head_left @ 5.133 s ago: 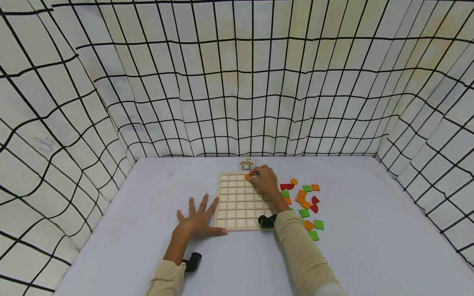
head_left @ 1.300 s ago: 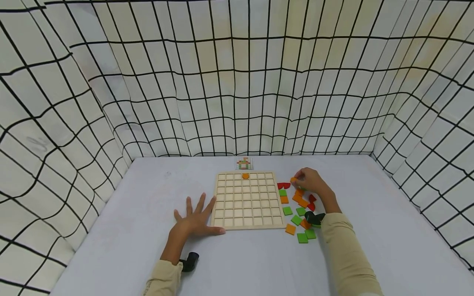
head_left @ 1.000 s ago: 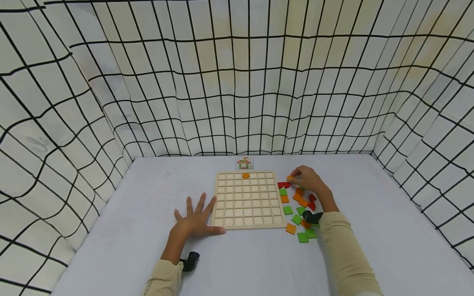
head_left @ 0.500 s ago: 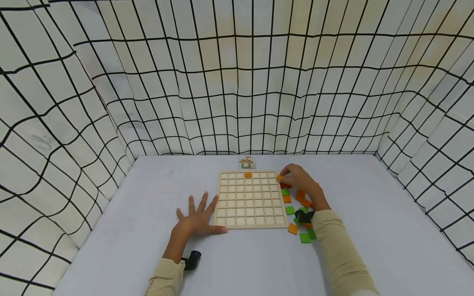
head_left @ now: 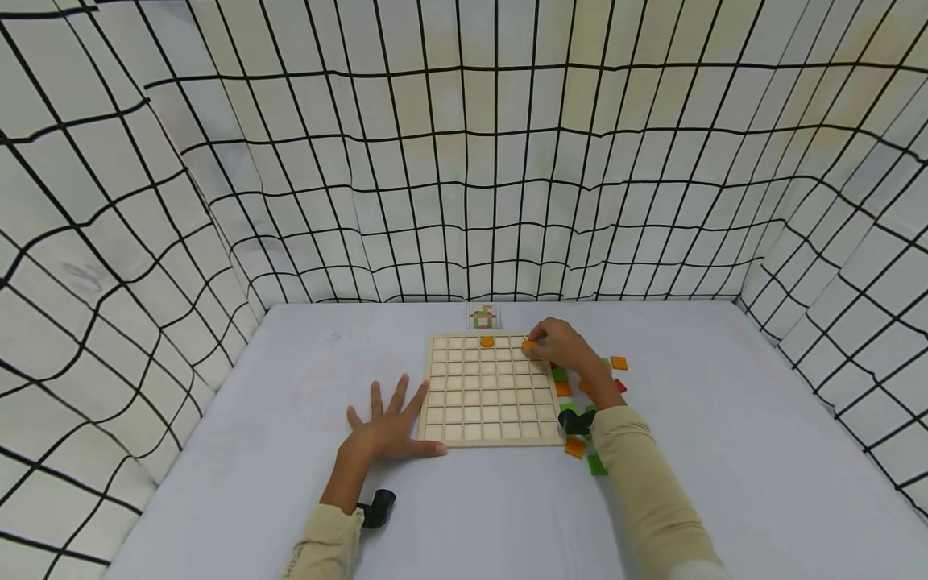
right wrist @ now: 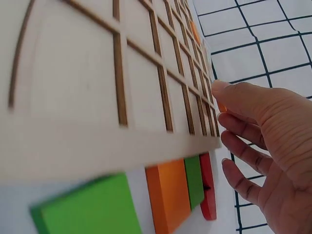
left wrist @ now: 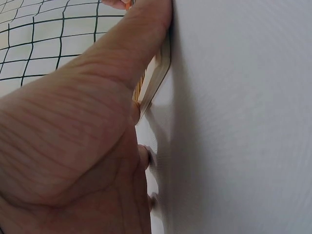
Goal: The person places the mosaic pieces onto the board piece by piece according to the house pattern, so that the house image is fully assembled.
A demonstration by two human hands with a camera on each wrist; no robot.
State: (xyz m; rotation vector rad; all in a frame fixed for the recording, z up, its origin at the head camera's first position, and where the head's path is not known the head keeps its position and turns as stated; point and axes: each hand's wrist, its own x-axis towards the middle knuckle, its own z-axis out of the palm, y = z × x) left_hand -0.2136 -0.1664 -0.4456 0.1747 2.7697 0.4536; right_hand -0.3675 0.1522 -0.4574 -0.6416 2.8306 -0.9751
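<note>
A pale wooden grid board lies on the white table, with one orange disc in its far row. My right hand pinches a second orange disc between thumb and fingers, close over the board's far right corner. In the right wrist view only a sliver of that held disc shows past the thumb. My left hand rests spread on the table at the board's near left, its index fingertip and thumb at the board's edge. The left wrist view shows mostly the palm and thumb.
Right of the board lie loose green squares, orange squares and red curved pieces, partly hidden by my right arm. A small pattern card lies behind the board. Black-gridded white walls enclose the table.
My right hand left the first orange disc in the far row, took another from the table on the right, and carried it left over the board. My left hand stays in place.
</note>
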